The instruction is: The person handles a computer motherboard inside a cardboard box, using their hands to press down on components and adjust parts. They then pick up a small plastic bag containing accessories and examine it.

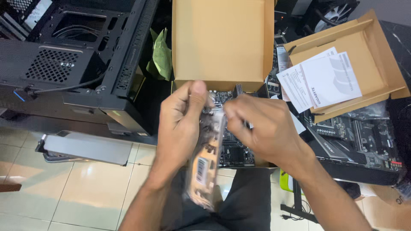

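Observation:
My left hand (182, 124) grips a long thin plate in a clear plastic bag (204, 169), held upright in front of me, with the thumb on its top end. My right hand (261, 126) pinches the bag's upper edge from the right side. The bag is blurred and hangs down toward my lap. Behind both hands stands an open brown cardboard box (222, 42), its lid raised, with a dark circuit board (235, 154) lying in it, mostly hidden by my hands.
A black computer case (77, 55) lies open at the left, its side panel (87, 147) on the tiled floor. At the right, a cardboard tray (376, 55) holds white paper leaflets (321, 81) above a black board box (359, 145). A green bag (162, 55) sits between case and box.

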